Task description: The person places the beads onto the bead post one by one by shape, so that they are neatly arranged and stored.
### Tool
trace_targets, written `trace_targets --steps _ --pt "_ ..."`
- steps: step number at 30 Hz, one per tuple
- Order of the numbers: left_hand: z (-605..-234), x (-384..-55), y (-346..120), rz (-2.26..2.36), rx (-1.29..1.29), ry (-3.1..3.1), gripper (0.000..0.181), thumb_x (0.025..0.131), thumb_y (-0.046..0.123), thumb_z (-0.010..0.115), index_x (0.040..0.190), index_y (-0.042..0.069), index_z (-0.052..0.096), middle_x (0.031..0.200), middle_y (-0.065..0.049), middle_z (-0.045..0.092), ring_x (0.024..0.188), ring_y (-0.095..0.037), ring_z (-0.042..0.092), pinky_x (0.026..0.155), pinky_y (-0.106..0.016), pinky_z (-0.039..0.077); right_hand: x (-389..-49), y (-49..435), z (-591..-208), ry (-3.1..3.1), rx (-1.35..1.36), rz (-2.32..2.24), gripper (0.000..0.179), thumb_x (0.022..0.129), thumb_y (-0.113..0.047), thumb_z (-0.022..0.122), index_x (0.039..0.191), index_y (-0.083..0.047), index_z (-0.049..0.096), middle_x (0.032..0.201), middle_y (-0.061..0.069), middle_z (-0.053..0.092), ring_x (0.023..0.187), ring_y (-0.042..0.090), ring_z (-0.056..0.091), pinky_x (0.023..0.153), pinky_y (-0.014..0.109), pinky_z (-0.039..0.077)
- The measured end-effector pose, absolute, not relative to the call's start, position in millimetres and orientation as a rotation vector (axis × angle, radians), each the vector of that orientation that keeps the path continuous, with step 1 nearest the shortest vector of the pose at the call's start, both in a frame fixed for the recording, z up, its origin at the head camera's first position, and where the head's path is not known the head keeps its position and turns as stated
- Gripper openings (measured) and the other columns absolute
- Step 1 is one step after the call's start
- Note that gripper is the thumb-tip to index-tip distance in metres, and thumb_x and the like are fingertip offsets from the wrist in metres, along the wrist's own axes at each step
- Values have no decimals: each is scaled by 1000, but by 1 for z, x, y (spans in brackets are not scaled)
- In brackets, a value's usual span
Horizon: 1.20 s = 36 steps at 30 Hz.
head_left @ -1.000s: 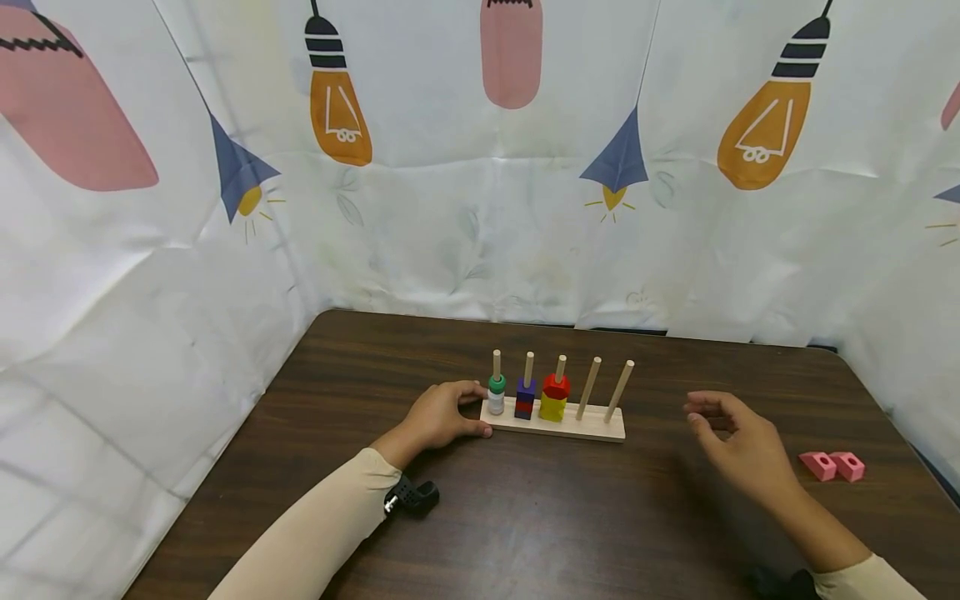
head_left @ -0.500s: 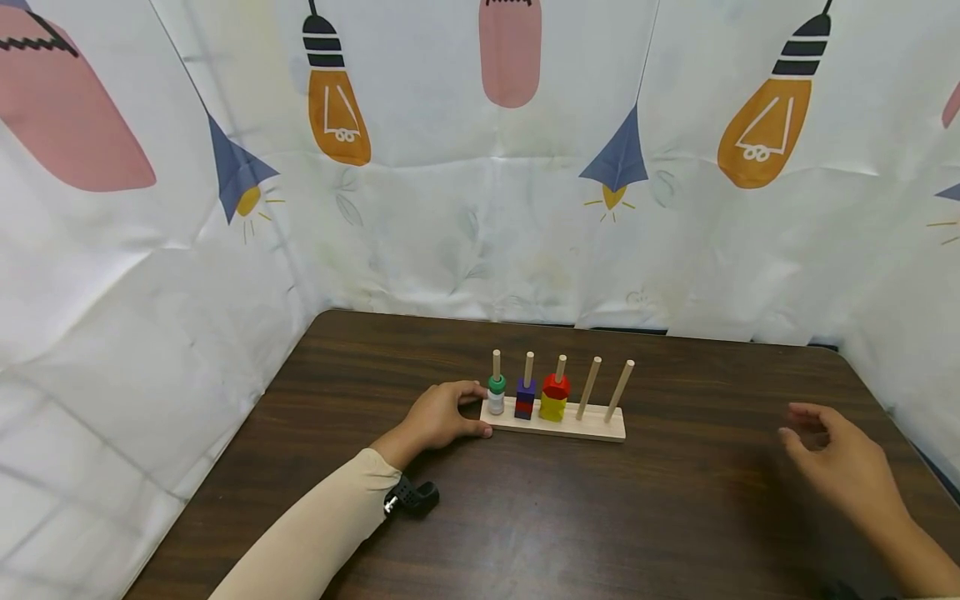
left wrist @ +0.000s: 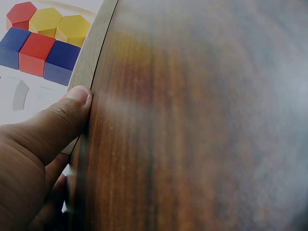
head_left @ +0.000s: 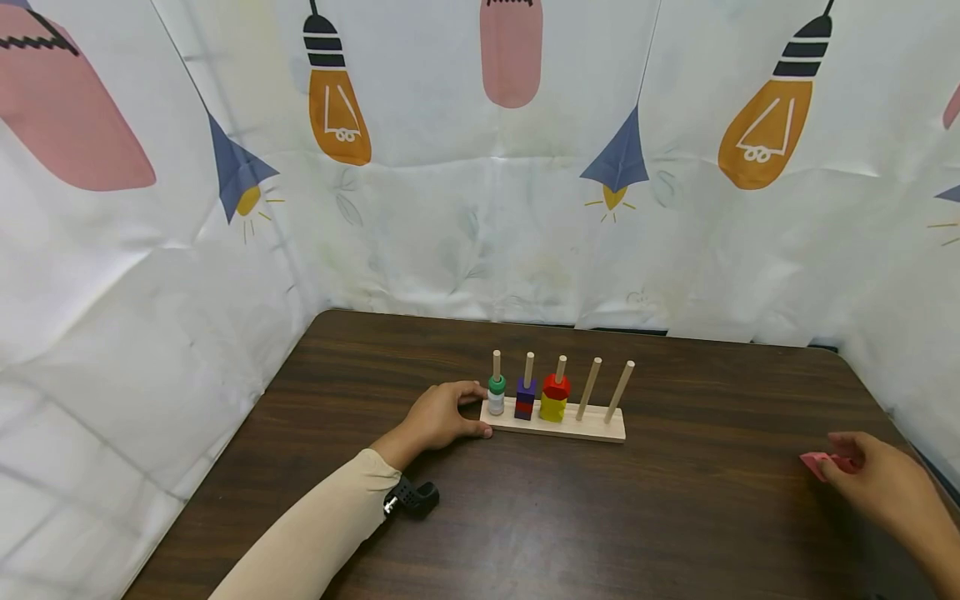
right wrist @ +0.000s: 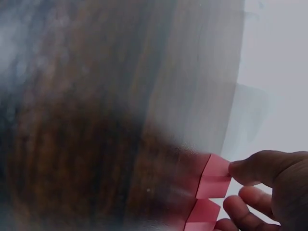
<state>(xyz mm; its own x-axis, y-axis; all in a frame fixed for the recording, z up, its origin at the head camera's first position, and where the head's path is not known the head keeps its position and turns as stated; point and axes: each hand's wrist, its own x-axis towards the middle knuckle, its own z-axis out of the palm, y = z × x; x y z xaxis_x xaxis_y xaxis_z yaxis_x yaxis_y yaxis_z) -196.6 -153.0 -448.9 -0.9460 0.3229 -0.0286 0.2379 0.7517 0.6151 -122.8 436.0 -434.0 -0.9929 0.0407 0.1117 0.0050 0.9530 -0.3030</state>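
My left hand [head_left: 435, 417] grips the left end of a wooden peg board [head_left: 592, 429], thumb on its front edge. In the left wrist view the thumb presses on the board's edge [left wrist: 89, 57]. The board has several upright pegs. From the left, three carry blocks: a green ring [head_left: 497, 384] over white ones, purple squares [head_left: 525, 392] with a red one between, and a red hexagon [head_left: 557, 386] over yellow. Two right pegs are bare. At far right my right hand [head_left: 885, 483] pinches one of two pink blocks [right wrist: 215, 175]; the other pink block [right wrist: 203, 215] lies beside it.
The brown wooden table [head_left: 637, 517] carries the board and blocks. Its right edge runs close to my right hand. A white patterned cloth [head_left: 450, 242] hangs behind and at the sides. A black band [head_left: 412, 497] is on my left wrist.
My right hand has moved right and down across the table to the pink blocks and taken hold of one. My left hand and the peg board have stayed put.
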Motion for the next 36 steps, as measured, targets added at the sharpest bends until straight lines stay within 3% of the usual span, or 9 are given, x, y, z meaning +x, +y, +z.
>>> trace_targets --steps 13,21,31,36 --pt "-451 -196 -153 963 446 2809 61 76 43 91 131 25 70 137 -3 65 140 -29 48 116 -51 34 -125 427 -434 -2999 61 466 41 87 -12 81 106 18 61 78 17 68 70 38 65 59 54 51" --pt "-450 -195 -153 963 466 2814 61 77 44 91 130 24 70 137 -4 65 139 -31 48 115 -55 33 -134 409 -425 -3069 113 545 45 94 -34 77 110 7 67 93 21 71 83 43 66 63 54 51" --pt "-449 -195 -153 984 447 2809 60 77 43 91 130 25 70 137 -3 65 139 -29 49 115 -53 34 -149 362 -410 -3034 241 687 30 94 -29 77 112 -6 71 104 15 72 94 39 68 66 49 54" --pt "-448 -195 -152 981 441 2814 60 77 43 91 130 25 70 136 -3 66 139 -30 48 114 -52 35 -155 342 -401 -3010 283 697 31 95 -38 75 110 -11 72 100 6 73 91 30 68 66 41 50"
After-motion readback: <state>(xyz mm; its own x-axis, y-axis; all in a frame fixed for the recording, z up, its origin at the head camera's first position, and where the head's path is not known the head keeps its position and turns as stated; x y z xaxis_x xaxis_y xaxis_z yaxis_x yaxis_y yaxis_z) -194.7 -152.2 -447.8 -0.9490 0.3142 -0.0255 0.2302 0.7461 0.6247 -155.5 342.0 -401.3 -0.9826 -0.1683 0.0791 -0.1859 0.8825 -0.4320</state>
